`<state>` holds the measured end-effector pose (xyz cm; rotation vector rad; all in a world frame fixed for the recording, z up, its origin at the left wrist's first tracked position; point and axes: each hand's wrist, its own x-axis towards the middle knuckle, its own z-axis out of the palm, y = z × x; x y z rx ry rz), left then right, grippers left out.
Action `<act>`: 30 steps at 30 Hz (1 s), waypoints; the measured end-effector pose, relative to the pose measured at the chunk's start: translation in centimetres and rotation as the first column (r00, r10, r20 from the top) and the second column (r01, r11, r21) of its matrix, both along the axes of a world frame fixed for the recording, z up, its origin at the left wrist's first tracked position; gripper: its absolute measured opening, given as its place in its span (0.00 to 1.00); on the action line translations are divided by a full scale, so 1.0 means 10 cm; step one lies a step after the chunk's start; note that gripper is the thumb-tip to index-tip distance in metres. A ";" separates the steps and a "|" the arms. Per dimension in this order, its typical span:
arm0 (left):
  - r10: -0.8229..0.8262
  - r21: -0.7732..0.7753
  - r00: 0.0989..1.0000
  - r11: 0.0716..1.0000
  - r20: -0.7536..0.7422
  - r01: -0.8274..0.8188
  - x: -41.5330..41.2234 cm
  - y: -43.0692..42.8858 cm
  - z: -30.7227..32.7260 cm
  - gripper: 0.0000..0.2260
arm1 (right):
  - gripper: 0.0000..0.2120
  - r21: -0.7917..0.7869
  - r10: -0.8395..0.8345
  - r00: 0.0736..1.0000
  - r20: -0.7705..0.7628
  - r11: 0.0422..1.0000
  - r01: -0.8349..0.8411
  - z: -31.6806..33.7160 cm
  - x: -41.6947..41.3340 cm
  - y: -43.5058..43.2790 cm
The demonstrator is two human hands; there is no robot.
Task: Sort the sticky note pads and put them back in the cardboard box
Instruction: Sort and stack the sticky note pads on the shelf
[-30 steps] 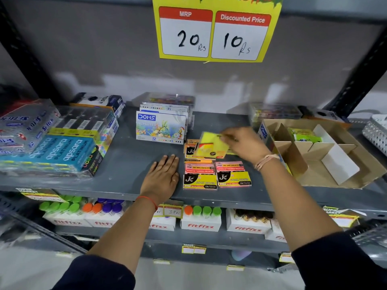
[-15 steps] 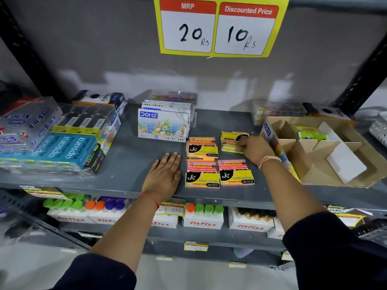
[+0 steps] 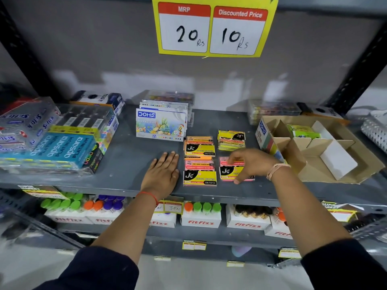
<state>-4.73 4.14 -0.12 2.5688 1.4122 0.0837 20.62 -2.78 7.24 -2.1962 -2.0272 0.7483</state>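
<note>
Four small stacks of sticky note pads lie on the grey shelf [image 3: 129,162]: an orange stack [image 3: 200,147], a pink stack [image 3: 200,173], a yellow stack [image 3: 231,140] behind, and a second pink stack [image 3: 228,172]. My right hand [image 3: 251,162] curls over that second pink stack, fingers on its far edge and thumb on its near edge, and the stack still rests on the shelf. My left hand [image 3: 164,171] lies flat and empty on the shelf, left of the pads. The open cardboard box [image 3: 360,164] with dividers stands to the right, with green pads [image 3: 303,130] in a back compartment.
A DOMS oil pastel box [image 3: 160,125] stands behind the pads. Wrapped pencil and eraser packs [image 3: 60,147] fill the shelf's left. Clear packs [image 3: 272,109] sit behind the box. A price sign [image 3: 211,28] hangs above. Bottles in white boxes [image 3: 201,216] line the shelf below.
My right hand held a yellow pad in the air, laid it on the yellow stack at the back, then drew toward me onto the near pink stack. The left hand stayed put.
</note>
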 end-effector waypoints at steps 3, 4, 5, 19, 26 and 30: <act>0.002 -0.003 1.000 1.000 0.007 -0.002 0.00 -0.01 0.01 0.22 | 0.29 0.141 -0.026 0.991 -0.129 0.989 0.044 0.17 -0.12 0.02; 0.000 -0.008 1.000 1.000 0.008 0.000 0.00 -0.01 0.02 0.22 | 0.29 0.176 0.011 0.989 -0.149 0.984 0.016 0.19 -0.22 0.05; 0.000 -0.014 1.000 1.000 0.007 0.000 0.00 0.00 0.02 0.22 | 0.28 0.187 0.060 0.987 -0.148 0.982 -0.031 0.20 -0.34 0.09; 0.006 -0.019 1.000 1.000 0.013 -0.006 0.00 0.01 -0.01 0.25 | 0.35 0.237 0.074 0.987 -0.144 0.971 -0.038 -0.35 -0.68 -0.03; 0.000 -0.010 1.000 1.000 0.014 0.000 -0.01 0.00 0.00 0.23 | 0.35 0.129 0.119 0.989 -0.087 0.986 -0.108 -0.27 -0.62 0.01; -0.007 -0.006 1.000 1.000 0.008 0.007 -0.01 0.01 -0.01 0.24 | 0.33 0.060 0.153 0.987 -0.050 0.987 -0.150 -0.20 -0.60 0.03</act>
